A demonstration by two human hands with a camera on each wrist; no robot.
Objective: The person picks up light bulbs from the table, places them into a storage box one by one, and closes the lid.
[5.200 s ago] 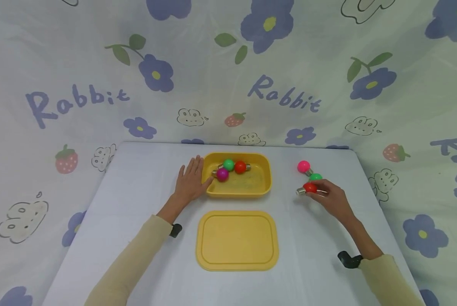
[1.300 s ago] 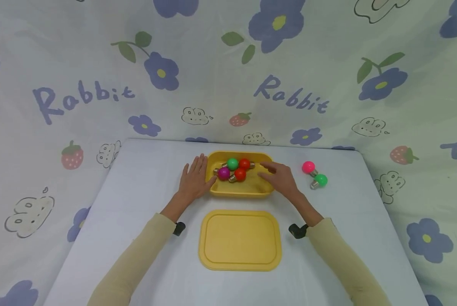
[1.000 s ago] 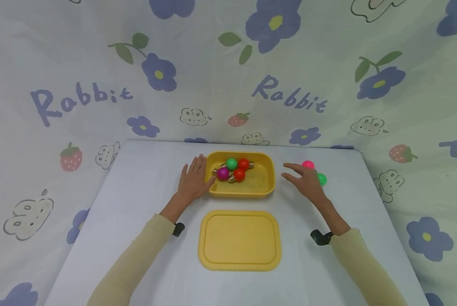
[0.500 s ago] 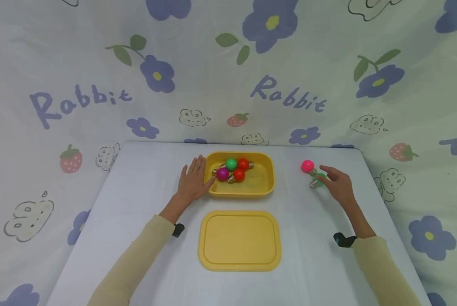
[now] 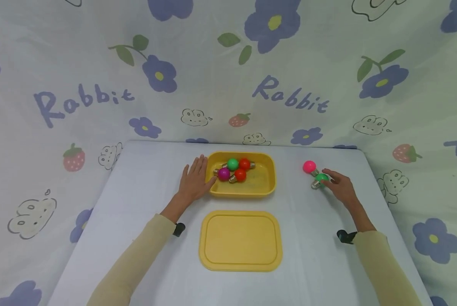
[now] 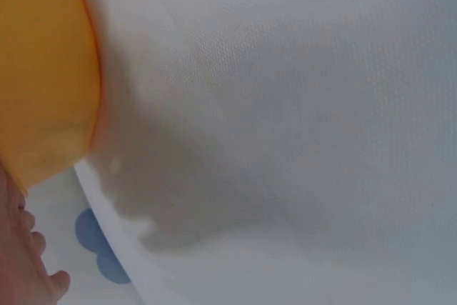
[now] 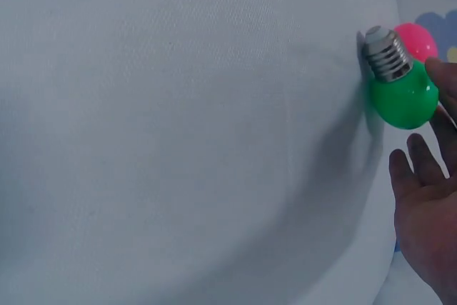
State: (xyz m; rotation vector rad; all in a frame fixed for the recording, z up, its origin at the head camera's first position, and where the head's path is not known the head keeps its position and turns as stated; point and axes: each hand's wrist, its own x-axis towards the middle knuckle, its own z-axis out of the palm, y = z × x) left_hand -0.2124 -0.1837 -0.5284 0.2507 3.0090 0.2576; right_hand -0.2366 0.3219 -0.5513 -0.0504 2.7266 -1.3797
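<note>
My right hand [image 5: 342, 187] has thumb and index finger at either side of a green light bulb [image 5: 322, 179], pinching its round end; its silver screw base points left. In the right wrist view the fingertips are right at the green globe [image 7: 404, 98], the other fingers apart from it. Touching or close behind that bulb lies a pink light bulb [image 5: 309, 166]. My left hand [image 5: 191, 180] rests with straight fingers along the left wall of a yellow box [image 5: 266, 187]. Inside are a purple bulb [image 5: 223, 174], a green bulb [image 5: 232, 164] and two red bulbs [image 5: 240, 174].
A flat yellow lid [image 5: 240, 240] lies on the white table [image 5: 155, 170] in front of the box. Behind the table hangs a patterned cloth [image 5: 213, 85] with flowers and lettering.
A red bulb went from my right hand into the box. My right hand then moved back right and closed on the green bulb. My left hand stayed at the box.
</note>
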